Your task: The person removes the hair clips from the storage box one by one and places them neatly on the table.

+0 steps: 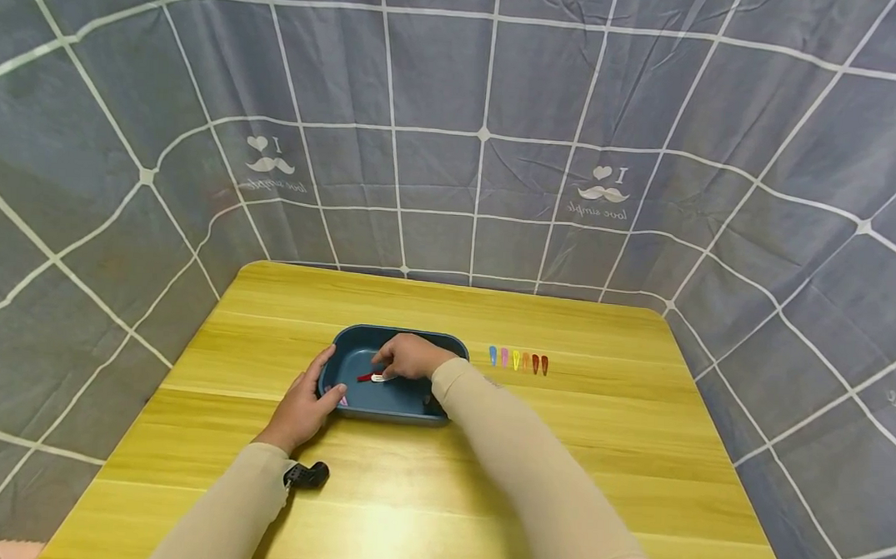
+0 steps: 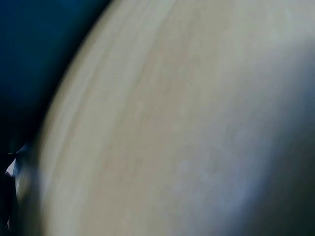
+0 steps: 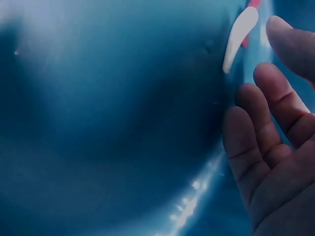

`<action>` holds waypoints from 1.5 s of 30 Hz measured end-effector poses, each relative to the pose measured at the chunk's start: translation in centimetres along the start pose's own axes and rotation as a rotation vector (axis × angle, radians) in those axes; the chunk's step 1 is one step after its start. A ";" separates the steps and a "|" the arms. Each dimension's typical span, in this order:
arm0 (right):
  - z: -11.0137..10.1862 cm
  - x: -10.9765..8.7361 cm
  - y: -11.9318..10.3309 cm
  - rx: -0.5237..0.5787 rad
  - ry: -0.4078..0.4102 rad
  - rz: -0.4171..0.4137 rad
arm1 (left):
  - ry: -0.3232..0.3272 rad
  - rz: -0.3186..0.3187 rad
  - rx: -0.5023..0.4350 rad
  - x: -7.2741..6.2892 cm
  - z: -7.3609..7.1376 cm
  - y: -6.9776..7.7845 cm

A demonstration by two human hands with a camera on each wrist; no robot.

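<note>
A dark blue rectangular basin [image 1: 404, 417] stands on the wooden table. My left hand [image 1: 301, 411] holds its near left corner, with the thumb over the rim and the fingers along the left side. Inside the basin, my right hand [image 1: 412, 357] hovers with loosely bent fingers beside a white hair clip [image 3: 241, 34] and a red hair clip [image 1: 364, 378]. The right wrist view shows nothing between its fingertips [image 3: 239, 123]. Part of a pink hair clip [image 1: 343, 401] shows near the left thumb. The left wrist view is blurred, showing mostly the tabletop.
To the right of the basin, several hair clips lie in a row on the table: blue [image 1: 493, 355], pink [image 1: 504, 357], yellow [image 1: 515, 360], orange [image 1: 525, 360] and dark red [image 1: 535, 363]. A grey checked curtain [image 1: 438, 171] surrounds the table's back and sides.
</note>
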State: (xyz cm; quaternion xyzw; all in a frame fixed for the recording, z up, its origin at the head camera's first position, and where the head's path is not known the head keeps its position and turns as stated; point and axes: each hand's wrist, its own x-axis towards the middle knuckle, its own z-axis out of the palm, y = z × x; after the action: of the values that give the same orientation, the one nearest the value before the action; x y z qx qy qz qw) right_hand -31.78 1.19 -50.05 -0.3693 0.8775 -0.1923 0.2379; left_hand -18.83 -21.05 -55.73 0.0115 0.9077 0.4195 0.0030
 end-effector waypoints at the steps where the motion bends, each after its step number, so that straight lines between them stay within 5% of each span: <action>1: 0.1 0.0 0.0 0.003 -0.006 0.001 | 0.003 -0.001 -0.002 0.0 0.0 0.0; 28: 1.6 0.3 -0.2 -0.174 0.032 -0.028 | 0.015 0.006 0.008 0.1 0.2 0.1; 45: 1.5 0.2 -0.2 -0.109 0.038 -0.018 | 0.012 -0.003 0.016 0.1 0.2 0.1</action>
State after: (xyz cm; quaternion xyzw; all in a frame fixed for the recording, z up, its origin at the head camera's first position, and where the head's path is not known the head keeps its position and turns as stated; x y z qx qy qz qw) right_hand -30.94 0.69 -51.25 -0.3859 0.8876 -0.1534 0.1992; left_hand -18.90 -20.84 -55.75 0.0075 0.9111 0.4121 -0.0020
